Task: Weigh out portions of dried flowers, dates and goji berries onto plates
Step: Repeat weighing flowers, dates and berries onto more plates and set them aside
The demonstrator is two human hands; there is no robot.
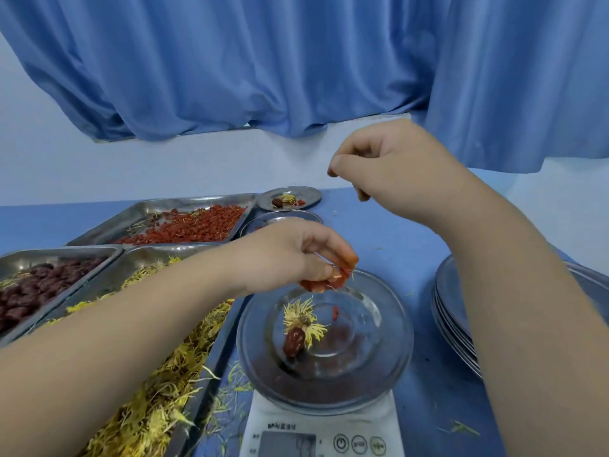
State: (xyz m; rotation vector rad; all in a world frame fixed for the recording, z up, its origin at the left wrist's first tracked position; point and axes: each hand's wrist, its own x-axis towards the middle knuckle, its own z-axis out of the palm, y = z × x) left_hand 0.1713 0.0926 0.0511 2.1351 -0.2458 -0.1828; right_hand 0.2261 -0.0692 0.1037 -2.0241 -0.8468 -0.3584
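- The fingers (pixel 329 247) of the left hand (pixel 290 255) are bunched tight with the thumb around a small clump of goji berries (pixel 331 281), which hang out under the fingertips.
- Just below those fingers, and slightly toward the person, is the plate (pixel 397 338) on the scale (pixel 316 433). The left hand is clearly the nearer one to it, so the drop looks like a short fall straight down.
- On the plate, below the fingers, lie one dried flower (pixel 301 319), a date (pixel 294 342) with its long axis running toward the person, and a single loose berry (pixel 335 313).
- The left wrist is bent with the knuckles up, and the forearm reaches in from the left across the flower tray (pixel 148 374).
- The right hand (pixel 392 169) is raised above and beyond the left fingers, well clear of the plate. Its thumb and forefinger are closed on a dark-red bit (pixel 331 173) too small to name, and the other fingers are curled.
- Farther left of the fingers are the goji tray (pixel 184 225) and the date tray (pixel 39 285).
- Beyond them, a filled plate (pixel 311 194) sits on the counter (pixel 412 242).
- To the right is a stack of plates (pixel 454 324).
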